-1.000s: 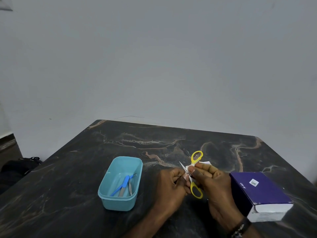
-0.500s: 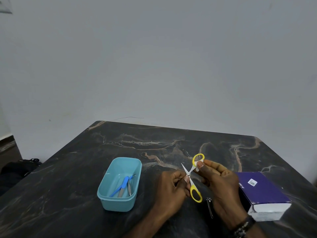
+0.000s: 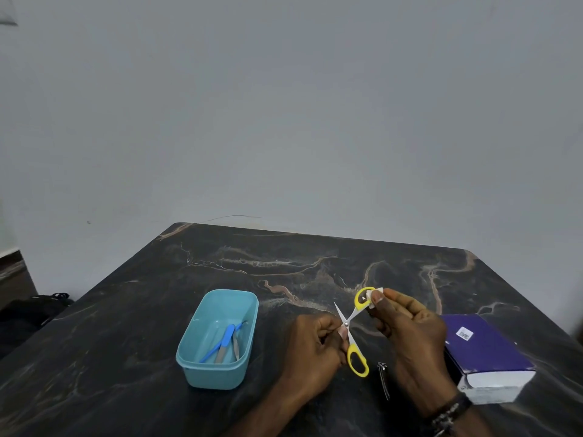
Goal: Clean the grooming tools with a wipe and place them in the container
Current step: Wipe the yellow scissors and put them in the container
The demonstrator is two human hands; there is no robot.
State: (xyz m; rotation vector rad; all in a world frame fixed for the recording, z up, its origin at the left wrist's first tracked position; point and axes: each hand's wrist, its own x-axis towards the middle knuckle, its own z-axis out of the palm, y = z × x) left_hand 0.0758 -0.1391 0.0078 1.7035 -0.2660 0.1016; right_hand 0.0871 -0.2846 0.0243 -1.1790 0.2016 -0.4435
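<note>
1. Since the earlier frame the right hand (image 3: 407, 323) has slid the wipe (image 3: 376, 294) from the blades out to the far yellow handle loop of the scissors (image 3: 352, 329), and the nail clipper (image 3: 383, 378) now shows on the table (image 3: 126, 326).
2. The left hand (image 3: 315, 345) pinches the scissors just beside the pivot; the blades stand apart, above the table.
3. The right fingertips press the wipe around that far loop; the near loop hangs free between both hands.
4. The teal container (image 3: 217, 373), left of the hands, holds 2 or 3 tools (image 3: 225, 342).
5. A purple box (image 3: 485, 351) lies by the table's right edge.
</note>
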